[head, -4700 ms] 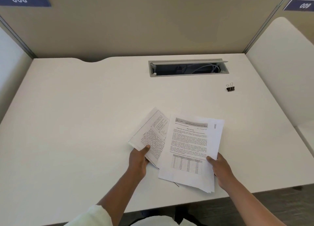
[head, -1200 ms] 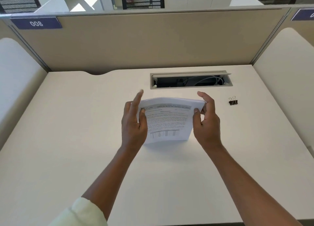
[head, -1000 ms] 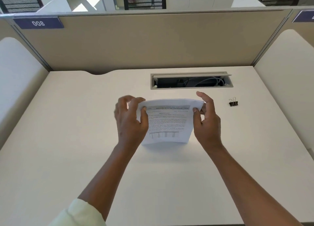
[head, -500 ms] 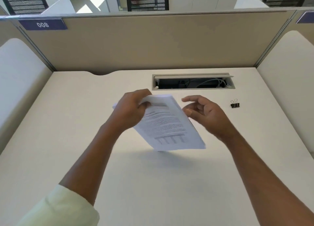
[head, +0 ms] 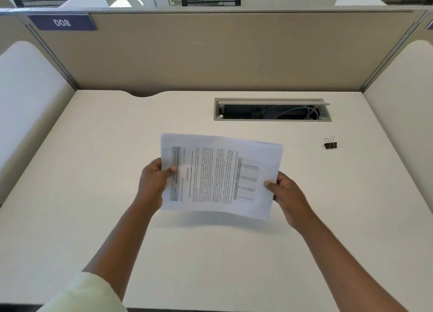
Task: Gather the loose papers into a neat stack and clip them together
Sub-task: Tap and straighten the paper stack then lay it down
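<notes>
Paper stack (head: 218, 171) pinched by left hand (head: 153, 182) and right hand (head: 287, 195).

Far up and left of my fingers (head: 173, 170), a blue sign (head: 62, 22) on the partition (head: 222, 53) reads 008. Print on the papers (head: 220, 175) is too blurred to read.

The top sheet of the stack of white printed papers (head: 220, 175) carries text and a table too blurred to read, and the number of sheets cannot be told. The left hand (head: 153, 182) and right hand (head: 288, 194) each show a thumb on the front, with their fingers mostly hidden behind the stack. The pale green sleeve (head: 86, 293) is cut off by the bottom edge. In the grey recessed cable slot (head: 271, 119), the cables are half lost in shadow.
</notes>
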A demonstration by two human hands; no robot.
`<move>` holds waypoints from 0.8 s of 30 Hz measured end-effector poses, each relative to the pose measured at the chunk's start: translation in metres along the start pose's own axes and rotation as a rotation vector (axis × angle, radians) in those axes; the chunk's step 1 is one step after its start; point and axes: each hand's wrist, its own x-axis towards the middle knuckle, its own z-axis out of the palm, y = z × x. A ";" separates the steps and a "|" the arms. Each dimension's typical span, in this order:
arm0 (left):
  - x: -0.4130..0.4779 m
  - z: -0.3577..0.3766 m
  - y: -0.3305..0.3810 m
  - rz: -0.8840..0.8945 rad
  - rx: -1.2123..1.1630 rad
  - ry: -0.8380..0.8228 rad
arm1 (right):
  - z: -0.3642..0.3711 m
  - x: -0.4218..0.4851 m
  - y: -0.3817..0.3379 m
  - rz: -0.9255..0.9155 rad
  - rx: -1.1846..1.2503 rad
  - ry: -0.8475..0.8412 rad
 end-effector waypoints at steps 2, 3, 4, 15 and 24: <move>-0.003 0.007 -0.012 -0.001 -0.040 0.030 | 0.010 0.003 0.007 0.001 -0.010 0.132; -0.005 0.011 -0.016 0.021 -0.056 0.038 | 0.013 0.004 0.007 -0.013 -0.015 0.175; -0.007 0.015 -0.018 0.053 -0.070 0.039 | 0.014 0.006 0.005 -0.035 -0.013 0.204; -0.013 0.042 -0.061 0.152 -0.035 0.054 | 0.022 0.026 0.021 -0.057 -0.007 0.447; -0.005 0.047 -0.063 0.135 -0.083 0.052 | 0.023 0.033 0.021 -0.099 0.111 0.457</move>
